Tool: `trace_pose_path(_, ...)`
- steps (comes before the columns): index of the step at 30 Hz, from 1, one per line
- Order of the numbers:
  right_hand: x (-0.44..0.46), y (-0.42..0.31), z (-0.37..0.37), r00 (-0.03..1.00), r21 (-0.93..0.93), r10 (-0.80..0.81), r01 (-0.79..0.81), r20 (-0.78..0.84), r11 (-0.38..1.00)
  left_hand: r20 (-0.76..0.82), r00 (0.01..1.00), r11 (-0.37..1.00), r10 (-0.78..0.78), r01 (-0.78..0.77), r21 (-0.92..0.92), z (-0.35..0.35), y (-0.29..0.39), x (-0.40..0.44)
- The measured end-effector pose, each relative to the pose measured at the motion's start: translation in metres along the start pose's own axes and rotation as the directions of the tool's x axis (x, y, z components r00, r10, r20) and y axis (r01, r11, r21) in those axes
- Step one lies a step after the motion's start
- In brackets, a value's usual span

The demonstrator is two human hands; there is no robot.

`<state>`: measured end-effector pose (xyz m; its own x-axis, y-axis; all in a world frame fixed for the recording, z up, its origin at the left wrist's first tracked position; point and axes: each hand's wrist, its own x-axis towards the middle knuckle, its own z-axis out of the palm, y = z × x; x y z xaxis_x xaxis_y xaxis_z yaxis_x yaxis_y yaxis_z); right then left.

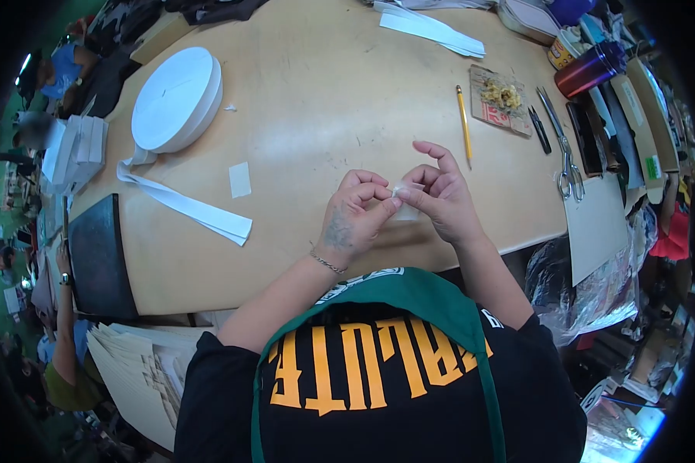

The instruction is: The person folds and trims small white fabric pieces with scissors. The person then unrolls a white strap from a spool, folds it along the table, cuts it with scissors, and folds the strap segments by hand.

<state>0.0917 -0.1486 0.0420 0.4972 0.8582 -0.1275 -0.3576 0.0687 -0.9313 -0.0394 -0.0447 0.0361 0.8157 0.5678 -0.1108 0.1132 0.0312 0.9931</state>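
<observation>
Over the near side of the table, my left hand (357, 210) and my right hand (442, 194) meet at the fingertips. Thumb and fingers of both pinch a small translucent white piece (408, 188); its exact kind cannot be made out. The other fingers of my right hand are raised and spread. To the left lies a small white rectangle (240, 180), apart from my hands. Beyond it, a large white roll of band (166, 100) lies flat, its loose strip (193, 208) trailing toward me.
At right are a yellow pencil (464, 127), cardboard with yellowish lumps (502, 96), black snips (540, 130), metal scissors (561, 139) and a bottle (591, 69). White strips (431, 31) lie at the back. A black slab (96, 258) covers the left corner; another person's arm (64, 309) is beside it.
</observation>
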Motion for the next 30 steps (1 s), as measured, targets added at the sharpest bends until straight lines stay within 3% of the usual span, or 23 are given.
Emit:
trace_pose_path(2, 0.001, 0.001, 0.000, 0.999, 0.002, 0.022, -0.022, -0.035, 1.000, -0.115, 0.993, 0.999, 0.040, -0.041, -0.005, 0.005, -0.007, 0.002)
trace_pose_path(5, 0.008, -0.003, -0.006, 0.996, -0.049, 0.075, -0.077, -0.052, 0.996, -0.060, 0.986, 0.967, 0.158, -0.142, 0.211, 0.004, -0.007, 0.009)
trace_pose_path(8, 0.024, -0.006, -0.011, 0.997, -0.168, 0.043, -0.053, -0.064, 0.984, -0.069, 0.995, 0.981, 0.073, -0.060, 0.182, 0.004, -0.007, 0.019)
trace_pose_path(11, 0.048, -0.007, -0.020, 0.993, -0.378, 0.016, -0.059, -0.117, 0.924, -0.187, 0.920, 0.882, 0.344, -0.248, 0.402, -0.003, -0.020, 0.030)
trace_pose_path(13, 0.062, -0.005, -0.025, 0.993, -0.502, 0.023, -0.080, -0.118, 0.861, -0.186, 0.898, 0.795, 0.398, -0.238, 0.558, -0.015, -0.024, 0.035)
trace_pose_path(17, 0.075, 0.001, -0.018, 0.987, -0.564, 0.076, -0.143, -0.141, 0.813, -0.141, 0.892, 0.650, 0.429, -0.196, 0.734, -0.024, -0.025, 0.038)
trace_pose_path(20, 0.079, 0.000, -0.009, 0.976, -0.581, 0.113, -0.201, -0.184, 0.789, -0.079, 0.872, 0.542, 0.483, -0.227, 0.809, -0.024, -0.029, 0.042)
trace_pose_path(30, 0.078, 0.014, -0.009, 0.980, -0.711, -0.064, -0.092, -0.189, 0.697, -0.096, 0.888, 0.552, 0.450, -0.192, 0.811, -0.022, -0.034, 0.042)
